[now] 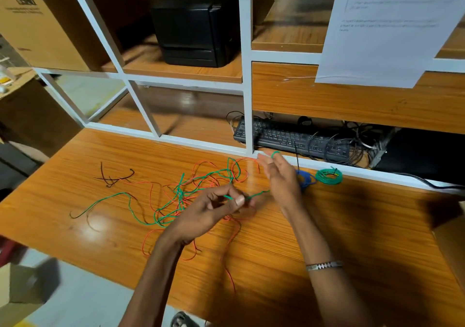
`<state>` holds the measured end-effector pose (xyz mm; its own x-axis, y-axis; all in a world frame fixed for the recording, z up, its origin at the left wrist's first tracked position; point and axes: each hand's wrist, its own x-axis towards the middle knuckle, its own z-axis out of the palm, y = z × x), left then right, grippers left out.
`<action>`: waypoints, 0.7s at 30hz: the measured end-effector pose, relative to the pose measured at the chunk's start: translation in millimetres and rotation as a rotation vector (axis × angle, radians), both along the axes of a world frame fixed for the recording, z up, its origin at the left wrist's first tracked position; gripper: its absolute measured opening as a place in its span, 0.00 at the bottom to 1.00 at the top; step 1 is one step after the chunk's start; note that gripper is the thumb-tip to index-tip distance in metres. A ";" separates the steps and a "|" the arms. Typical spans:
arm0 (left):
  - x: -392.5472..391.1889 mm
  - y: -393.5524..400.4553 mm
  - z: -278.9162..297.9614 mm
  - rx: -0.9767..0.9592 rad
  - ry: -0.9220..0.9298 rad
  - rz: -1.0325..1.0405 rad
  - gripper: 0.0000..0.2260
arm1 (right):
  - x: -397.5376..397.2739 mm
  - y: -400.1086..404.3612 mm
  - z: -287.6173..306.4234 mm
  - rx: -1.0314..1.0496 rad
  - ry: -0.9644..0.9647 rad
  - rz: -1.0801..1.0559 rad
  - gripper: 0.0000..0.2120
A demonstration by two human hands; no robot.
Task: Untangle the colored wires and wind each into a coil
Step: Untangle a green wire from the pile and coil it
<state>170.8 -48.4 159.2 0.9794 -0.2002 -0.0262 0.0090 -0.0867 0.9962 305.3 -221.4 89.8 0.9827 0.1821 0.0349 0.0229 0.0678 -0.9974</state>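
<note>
Starting the green coil, tangle not cleared yet.
Left hand [216,207] grip pinching green wire [176,193] at table [352,226] centre; right hand [279,173] open-fingered, loop around a fingertip at 1 o'clock. Feeding slack slowly, keeping orange wire [227,238] from riding along.

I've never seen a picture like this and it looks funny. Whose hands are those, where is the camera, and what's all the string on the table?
There is no machine here. The camera sits on a person's head and looks down, so you see their own two arms. The "string" is thin wire. On the wooden table lies a tangle of green and orange wires, with a small black wire off to the left. The left hand pinches a green wire between thumb and finger. The right hand is held up with straight fingers, and that wire is looped round a fingertip, starting a coil. Behind it lie two finished coils, a green coil and a blue coil. A keyboard sits on the shelf behind.
</note>
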 end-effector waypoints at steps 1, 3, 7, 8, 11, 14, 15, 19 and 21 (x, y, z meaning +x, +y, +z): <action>3.1 -0.2 3.3 -0.006 -0.039 0.059 0.06 | -4.3 1.0 -2.0 -0.125 -0.031 0.075 0.10; 11.0 -0.9 9.0 -0.056 -0.076 0.240 0.08 | -16.7 1.4 2.8 -0.192 0.065 0.242 0.10; 27.7 10.4 4.4 -0.092 -0.095 0.499 0.11 | -40.2 -1.0 21.3 -0.134 0.305 0.598 0.13; 29.9 12.8 0.4 -0.090 -0.098 0.510 0.11 | -41.6 -1.2 22.8 -0.107 0.356 0.668 0.14; 35.5 18.5 -15.0 -0.068 -0.099 0.595 0.12 | -48.1 3.1 31.5 0.106 0.572 0.758 0.13; 38.4 20.3 -25.5 -0.068 -0.069 0.692 0.12 | -50.5 7.8 33.0 0.406 0.836 0.751 0.14; 39.0 20.8 -29.9 -0.056 -0.052 0.709 0.12 | -49.4 7.8 32.1 0.482 0.919 0.728 0.14; 35.0 12.1 -38.4 0.008 -0.006 0.690 0.12 | -41.6 -2.8 35.1 0.641 0.992 0.753 0.13; 30.7 8.5 -40.0 0.037 0.026 0.658 0.14 | -34.2 -12.5 40.7 0.739 0.978 0.736 0.16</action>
